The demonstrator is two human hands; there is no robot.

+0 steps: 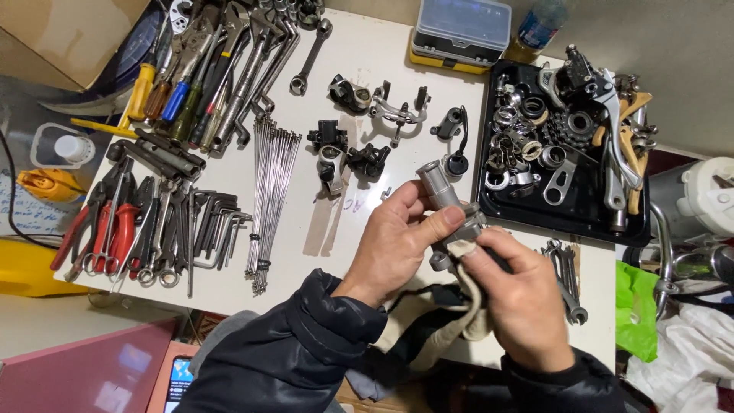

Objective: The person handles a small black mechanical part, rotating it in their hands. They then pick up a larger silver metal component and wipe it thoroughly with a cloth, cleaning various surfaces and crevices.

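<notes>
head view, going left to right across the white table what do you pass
red-handled pliers → hex keys → bundle of spokes → left hand → right hand → black tray of metal parts

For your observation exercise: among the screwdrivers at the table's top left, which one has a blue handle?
The blue-handled screwdriver lies between the yellow-handled one and a green-handled one.

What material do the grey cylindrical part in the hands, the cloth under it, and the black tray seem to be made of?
Grey cylindrical part: probably metal, matte grey with dull highlights.
Off-white cloth: woven fabric; it folds limply, with dark smudges.
Black tray: likely plastic, though possibly coated metal; smooth, slightly glossy rim.
</notes>
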